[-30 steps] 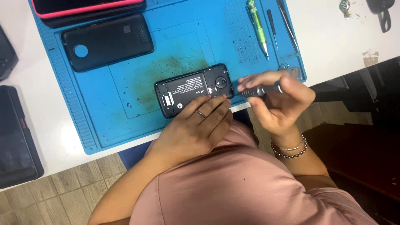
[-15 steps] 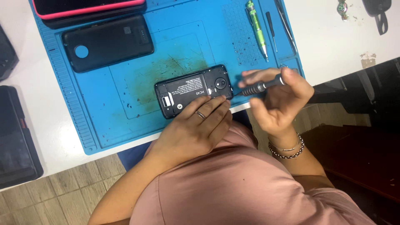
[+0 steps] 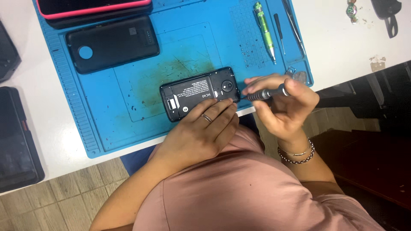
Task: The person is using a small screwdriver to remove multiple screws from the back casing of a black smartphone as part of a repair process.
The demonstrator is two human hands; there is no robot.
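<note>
my left hand (image 3: 199, 134) pins the glossy black opened phone (image 3: 199, 93) flat on the blue mat (image 3: 128, 90). my right hand (image 3: 284, 105) grips a knurled metal screwdriver (image 3: 265, 93) – tip at the phone's corner, barely shifted since before.

We record a phone repair bench. A blue silicone repair mat (image 3: 107, 124) with moulded screw grid covers a white table (image 3: 342, 47). On it lie an opened phone (image 3: 197, 92), a detached black back cover (image 3: 112, 43), a green precision screwdriver (image 3: 265, 30) and tweezers (image 3: 293, 25). Further devices (image 3: 17, 137) sit alongside.
</note>
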